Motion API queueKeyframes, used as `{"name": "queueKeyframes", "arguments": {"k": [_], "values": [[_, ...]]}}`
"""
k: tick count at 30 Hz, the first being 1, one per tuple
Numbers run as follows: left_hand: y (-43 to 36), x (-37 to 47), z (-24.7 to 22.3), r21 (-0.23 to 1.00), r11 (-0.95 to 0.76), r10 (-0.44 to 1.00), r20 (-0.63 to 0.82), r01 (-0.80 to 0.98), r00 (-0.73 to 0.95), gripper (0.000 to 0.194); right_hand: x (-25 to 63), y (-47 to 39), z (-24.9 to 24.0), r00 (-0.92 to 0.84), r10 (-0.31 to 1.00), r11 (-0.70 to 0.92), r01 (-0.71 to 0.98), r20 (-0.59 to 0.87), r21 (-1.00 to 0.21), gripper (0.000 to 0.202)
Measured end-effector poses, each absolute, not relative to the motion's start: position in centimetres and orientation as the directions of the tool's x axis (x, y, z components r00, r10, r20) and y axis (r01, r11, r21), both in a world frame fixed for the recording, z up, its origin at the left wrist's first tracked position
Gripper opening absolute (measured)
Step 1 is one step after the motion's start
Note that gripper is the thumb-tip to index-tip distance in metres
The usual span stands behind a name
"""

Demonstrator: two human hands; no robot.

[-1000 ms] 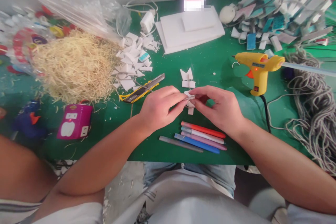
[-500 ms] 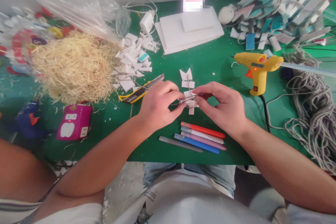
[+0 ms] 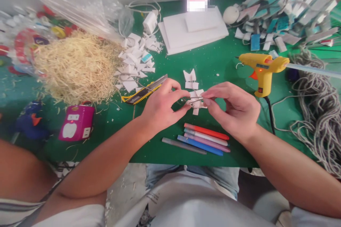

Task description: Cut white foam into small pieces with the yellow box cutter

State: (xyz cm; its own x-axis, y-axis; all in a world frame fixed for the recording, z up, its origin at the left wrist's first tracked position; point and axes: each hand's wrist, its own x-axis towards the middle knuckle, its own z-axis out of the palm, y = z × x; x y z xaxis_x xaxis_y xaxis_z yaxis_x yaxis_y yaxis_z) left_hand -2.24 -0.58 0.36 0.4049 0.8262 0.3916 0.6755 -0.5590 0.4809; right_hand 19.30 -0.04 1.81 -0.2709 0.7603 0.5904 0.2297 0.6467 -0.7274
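Above the middle of the green table, my left hand (image 3: pixel 167 104) pinches a thin grey cord (image 3: pixel 196 98) between thumb and fingers. My right hand (image 3: pixel 231 108) is closed on the same cord from the other side, so a short doubled stretch spans the gap between my fingertips. Just beneath lie small cut white foam pieces (image 3: pixel 195 111), partly hidden by the cord and fingers. Slightly farther off, a notched white foam piece (image 3: pixel 189 75) rests on the table. A yellow and black box cutter (image 3: pixel 145 90) lies beside my left hand.
Several markers (image 3: pixel 206 134) lie near the front edge. A yellow glue gun (image 3: pixel 259 69) stands right, by a heap of grey cord (image 3: pixel 317 103). Wood shavings (image 3: pixel 80 67), foam scraps (image 3: pixel 134 62) and a magenta box (image 3: pixel 76 122) are left. White foam sheets (image 3: pixel 176 37) lie behind.
My right hand has moved a little to the right, away from my left, and the doubled cord between them shows longer. My left hand has barely moved.
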Motion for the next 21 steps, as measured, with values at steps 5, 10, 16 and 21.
{"name": "queueKeyframes", "arguments": {"k": [5, 10, 16, 21], "values": [[-0.73, -2.09, 0.36, 0.536, -0.531, 0.847, 0.365, 0.656, 0.387, 0.029, 19.37, -0.11, 2.10, -0.311, 0.706, 0.704, 0.200, 0.637, -0.682, 0.022], [-0.87, -1.81, 0.40, 0.597, -0.514, 0.857, 0.327, 0.615, 0.399, 0.029, 19.42, -0.14, 2.34, -0.365, 0.680, 0.725, 0.212, 0.635, -0.655, 0.020], [-1.28, -1.72, 0.48, 0.547, -0.467, 0.884, 0.266, 0.695, 0.384, 0.051, 19.36, -0.14, 1.99, -0.283, 0.698, 0.710, 0.158, 0.657, -0.686, 0.023], [-1.43, -1.73, 0.31, 0.548, -0.498, 0.867, 0.292, 0.672, 0.404, 0.052, 19.34, -0.06, 1.78, -0.275, 0.705, 0.705, 0.168, 0.654, -0.690, 0.020]]}}
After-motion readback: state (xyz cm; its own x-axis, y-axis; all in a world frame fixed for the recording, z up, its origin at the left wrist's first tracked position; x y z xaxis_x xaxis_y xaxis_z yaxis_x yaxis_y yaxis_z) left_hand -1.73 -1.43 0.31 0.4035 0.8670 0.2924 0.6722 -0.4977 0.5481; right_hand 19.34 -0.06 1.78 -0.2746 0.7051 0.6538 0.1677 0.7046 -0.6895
